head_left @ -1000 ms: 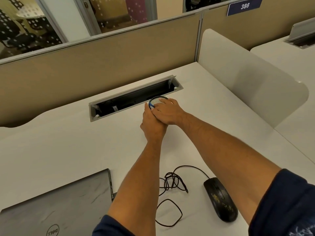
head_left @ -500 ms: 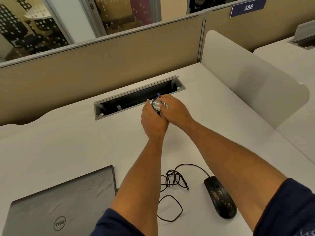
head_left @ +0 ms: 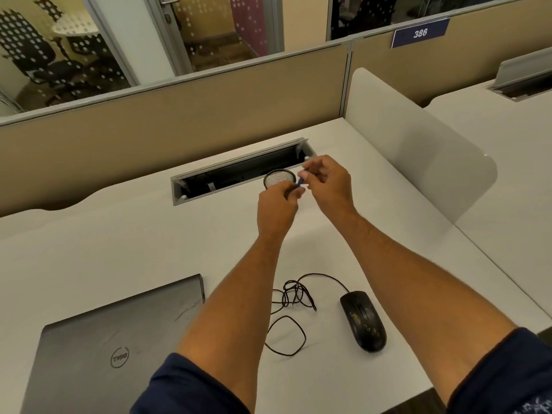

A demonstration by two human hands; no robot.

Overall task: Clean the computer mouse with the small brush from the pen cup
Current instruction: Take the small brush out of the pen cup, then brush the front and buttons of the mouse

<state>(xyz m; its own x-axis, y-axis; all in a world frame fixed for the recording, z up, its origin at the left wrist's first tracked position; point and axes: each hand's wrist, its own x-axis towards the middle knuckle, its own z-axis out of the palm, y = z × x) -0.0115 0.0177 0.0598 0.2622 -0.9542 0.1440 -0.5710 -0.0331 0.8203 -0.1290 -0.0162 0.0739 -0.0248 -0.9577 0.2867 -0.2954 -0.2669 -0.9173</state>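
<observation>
Brush [head_left: 300, 182] pinched between my right hand [head_left: 328, 183] and left hand [head_left: 276, 204] fingertips beside pen cup [head_left: 279, 178]; I'd settle one firm grip before reaching mouse [head_left: 363, 319].

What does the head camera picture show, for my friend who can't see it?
Two hands, the left hand and right hand, hold a small blue brush just above a mesh pen cup on a white desk. Nearer lie a black mouse with tangled cable and a closed laptop.

— Sitting on the white desk [head_left: 119, 249]: closed grey laptop [head_left: 119, 339], black mouse [head_left: 363, 321], tangled cable [head_left: 294, 297].

— And farther back?

— Standing by the cable slot [head_left: 239, 171]: mesh pen cup [head_left: 279, 178].
</observation>
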